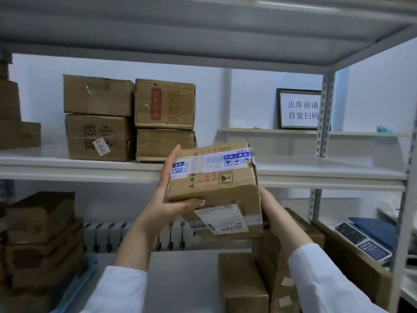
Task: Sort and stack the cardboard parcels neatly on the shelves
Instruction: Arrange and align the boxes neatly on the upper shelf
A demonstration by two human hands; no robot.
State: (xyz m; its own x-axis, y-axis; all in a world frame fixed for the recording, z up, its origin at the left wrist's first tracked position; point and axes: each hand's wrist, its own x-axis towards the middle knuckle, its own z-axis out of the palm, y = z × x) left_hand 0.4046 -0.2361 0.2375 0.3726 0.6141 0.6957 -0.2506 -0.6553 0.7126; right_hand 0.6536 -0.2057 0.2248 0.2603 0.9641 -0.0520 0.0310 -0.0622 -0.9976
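Note:
I hold a cardboard parcel (pixel 216 188) with blue-and-white tape and a white shipping label in front of the middle shelf (pixel 316 175). My left hand (pixel 171 195) grips its left side, thumb under the lower edge. My right hand (pixel 274 213) supports its right side from below. The parcel is tilted and sits in the air just below shelf height. On that shelf, to the left, two stacks of two parcels stand side by side: the left stack (pixel 99 118) and the right stack (pixel 165 120).
The middle shelf is bare to the right of the stacks. A framed sign (pixel 300 109) stands on a narrow ledge behind. More parcels sit lower left (pixel 42 236) and lower right (pixel 243 283). A weighing scale (pixel 365 240) lies far right beside the metal upright (pixel 325 114).

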